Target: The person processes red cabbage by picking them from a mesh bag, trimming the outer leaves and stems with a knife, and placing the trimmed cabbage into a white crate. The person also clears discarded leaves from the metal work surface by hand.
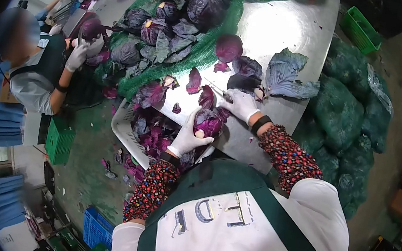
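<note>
My left hand (pixel 188 136), in a white glove, grips a small red cabbage (pixel 208 122) at the near edge of the steel table (pixel 276 28). Just beyond it, my right hand (pixel 240 105), also gloved, holds a knife (pixel 215 88) whose thin blade points left over the table. Both forearms wear dotted red sleeves. Loose purple leaves lie around the cabbage.
A trimmed cabbage (pixel 229 48) and big outer leaves (pixel 285 75) lie further back. Untrimmed cabbages sit on green netting (pixel 201 53). A white crate (pixel 125 133) of leaf scraps stands left of me. Green net sacks (pixel 346 115) pile up on the right. Another person (pixel 39 67) handles a cabbage at left.
</note>
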The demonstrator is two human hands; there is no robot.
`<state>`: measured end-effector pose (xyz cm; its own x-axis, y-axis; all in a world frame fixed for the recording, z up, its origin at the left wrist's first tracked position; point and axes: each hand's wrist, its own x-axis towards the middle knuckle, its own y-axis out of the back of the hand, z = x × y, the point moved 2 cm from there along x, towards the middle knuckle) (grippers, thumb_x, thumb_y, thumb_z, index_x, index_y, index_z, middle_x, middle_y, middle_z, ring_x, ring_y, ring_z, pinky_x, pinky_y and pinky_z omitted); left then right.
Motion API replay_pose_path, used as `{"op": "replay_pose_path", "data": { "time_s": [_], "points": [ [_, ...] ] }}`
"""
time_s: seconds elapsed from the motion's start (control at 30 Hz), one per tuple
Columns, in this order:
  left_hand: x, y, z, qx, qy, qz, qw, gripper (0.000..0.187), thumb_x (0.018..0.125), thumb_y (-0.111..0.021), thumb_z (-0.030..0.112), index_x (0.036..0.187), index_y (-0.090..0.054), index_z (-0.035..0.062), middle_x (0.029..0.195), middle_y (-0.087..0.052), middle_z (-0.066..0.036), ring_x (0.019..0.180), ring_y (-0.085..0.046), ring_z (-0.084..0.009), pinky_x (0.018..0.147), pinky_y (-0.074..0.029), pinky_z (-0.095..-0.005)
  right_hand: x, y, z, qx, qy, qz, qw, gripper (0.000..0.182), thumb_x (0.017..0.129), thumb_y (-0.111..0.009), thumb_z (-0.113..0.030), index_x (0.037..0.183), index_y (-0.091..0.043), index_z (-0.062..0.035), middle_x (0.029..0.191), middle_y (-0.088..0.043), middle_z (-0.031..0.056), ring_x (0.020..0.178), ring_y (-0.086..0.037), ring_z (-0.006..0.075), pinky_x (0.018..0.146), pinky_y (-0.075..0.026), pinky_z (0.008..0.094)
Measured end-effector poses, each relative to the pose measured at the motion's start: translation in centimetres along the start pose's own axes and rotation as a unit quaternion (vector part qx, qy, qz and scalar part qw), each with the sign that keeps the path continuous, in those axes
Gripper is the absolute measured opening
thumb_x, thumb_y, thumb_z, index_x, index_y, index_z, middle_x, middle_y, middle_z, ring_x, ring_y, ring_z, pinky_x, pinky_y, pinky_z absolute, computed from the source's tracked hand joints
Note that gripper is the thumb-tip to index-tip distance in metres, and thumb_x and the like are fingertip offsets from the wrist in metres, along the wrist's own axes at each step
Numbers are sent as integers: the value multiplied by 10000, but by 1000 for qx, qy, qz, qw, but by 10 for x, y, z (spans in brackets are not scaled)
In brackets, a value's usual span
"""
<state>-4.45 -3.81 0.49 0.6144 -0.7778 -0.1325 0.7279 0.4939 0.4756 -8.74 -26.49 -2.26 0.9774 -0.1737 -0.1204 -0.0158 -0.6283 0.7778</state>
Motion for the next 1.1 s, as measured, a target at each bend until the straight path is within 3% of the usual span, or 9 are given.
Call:
{"op": "replay_pose_path", "data": {
  "time_s": [0.1,0.17,0.33,0.5,0.57,0.63,0.73,0.9,1.1],
  "points": [
    [1,-1,10,25,1,-20,1000,1087,611,-847,272,1440,-213,-30,1388,-366,-251,1320,-361,-347,1105,-308,-376,-16,20,-39,9,174,16,985,657,785,-653,-538,1226,-557,-59,1140,-607,150,1051,-606,307,873,-486,395],
    [6,-4,3,0,51,-47,998,1123,596,-853,281,1431,-190,-73,1360,-386,-279,1315,-365,-357,1095,-320,-364,-17,21,-53,2,209,-85,974,609,775,-661,-504,1185,-584,-61,1142,-618,141,1044,-610,299,876,-493,384],
    [5,-7,8,93,-7,-97,991,1258,563,-858,262,1457,-52,-100,1419,-311,-331,1337,-323,-411,1120,-276,-373,5,31,-49,-131,185,-149,962,353,777,-644,-433,842,-707,-92,813,-684,145,812,-667,326,765,-524,403],
    [1,-10,-1,96,-76,-41,992,1259,566,-855,252,1454,-35,-105,1422,-308,-325,1325,-339,-412,1116,-281,-382,-11,36,-59,-4,155,-145,977,625,742,-668,-579,990,-606,-9,954,-651,171,852,-658,325,739,-513,406],
    [3,-6,8,80,45,-116,989,1257,571,-850,246,1451,-25,-109,1415,-313,-328,1303,-368,-407,1099,-304,-383,-27,34,-73,-75,196,-137,968,622,726,-678,-568,966,-588,-1,983,-637,179,847,-657,329,716,-516,412],
    [6,-8,7,110,59,-166,978,1255,579,-845,242,1453,-13,-103,1403,-323,-332,1282,-392,-403,1080,-329,-375,-27,29,-72,-94,182,-117,972,481,746,-668,-465,919,-590,-23,917,-649,183,818,-660,330,686,-520,426],
    [6,-10,12,124,-21,-80,989,1268,605,-835,210,1479,49,-39,1247,-520,-290,1178,-516,-380,992,-415,-389,-16,32,-62,-117,179,-122,969,224,753,-607,-248,888,-608,-69,795,-659,173,770,-663,340,673,-525,439],
    [3,-10,5,133,-69,-58,987,1293,596,-854,189,1486,62,-12,1448,-295,-281,1337,-358,-366,1110,-295,-366,8,34,3,-159,11,-10,987,204,785,-581,-181,936,-628,-53,873,-681,179,830,-669,341,734,-525,450],
    [-12,-8,-12,12,-7,-28,1000,1203,615,-850,163,1486,-39,-14,1418,-324,-229,1323,-370,-319,1109,-300,-364,-38,34,-34,60,29,-136,988,631,764,-656,-523,1193,-547,-74,1023,-658,189,990,-634,330,884,-491,414]
  ]
}}
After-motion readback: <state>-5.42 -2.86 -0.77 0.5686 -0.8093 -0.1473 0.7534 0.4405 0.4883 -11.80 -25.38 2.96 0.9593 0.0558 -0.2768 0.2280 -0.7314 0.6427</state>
